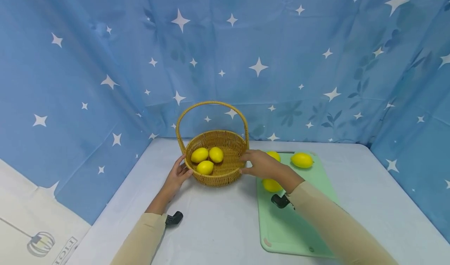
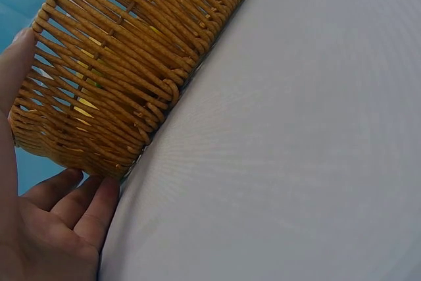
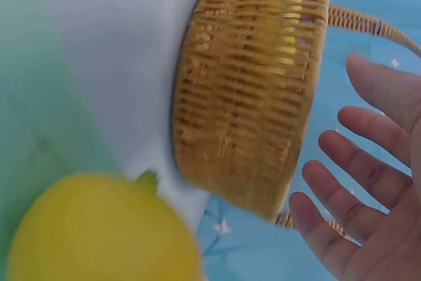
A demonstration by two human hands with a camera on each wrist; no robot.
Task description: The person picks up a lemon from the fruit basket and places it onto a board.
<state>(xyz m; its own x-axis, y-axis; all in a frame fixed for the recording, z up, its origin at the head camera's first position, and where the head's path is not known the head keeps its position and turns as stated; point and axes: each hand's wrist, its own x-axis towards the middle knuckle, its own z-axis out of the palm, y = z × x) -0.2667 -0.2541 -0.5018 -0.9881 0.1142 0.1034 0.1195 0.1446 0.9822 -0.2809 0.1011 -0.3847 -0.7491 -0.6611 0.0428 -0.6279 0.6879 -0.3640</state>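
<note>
A woven basket (image 1: pixel 216 180) with a tall arched handle holds three yellow lemons (image 1: pixel 205 168) in its left part. My left hand (image 1: pixel 175 179) grips the basket's left side; in the left wrist view the thumb of that hand (image 2: pixel 56 228) lies at the rim of the basket (image 2: pixel 125 51) and its fingers touch low on the wall. At the right rim is my right hand (image 1: pixel 259 163), fingers spread. The right wrist view has this hand (image 3: pixel 375 189) beside the basket (image 3: pixel 243 90), holding nothing; whether it touches the rim cannot be told.
A green cutting board (image 1: pixel 291 233) lies right of the basket under my right forearm. On it are a lemon (image 1: pixel 302 160) at the back right and two others (image 1: pixel 272 185) partly behind my right hand. A blue curtain with white stars (image 1: pixel 225 70) hangs behind the white table (image 1: pixel 211 226).
</note>
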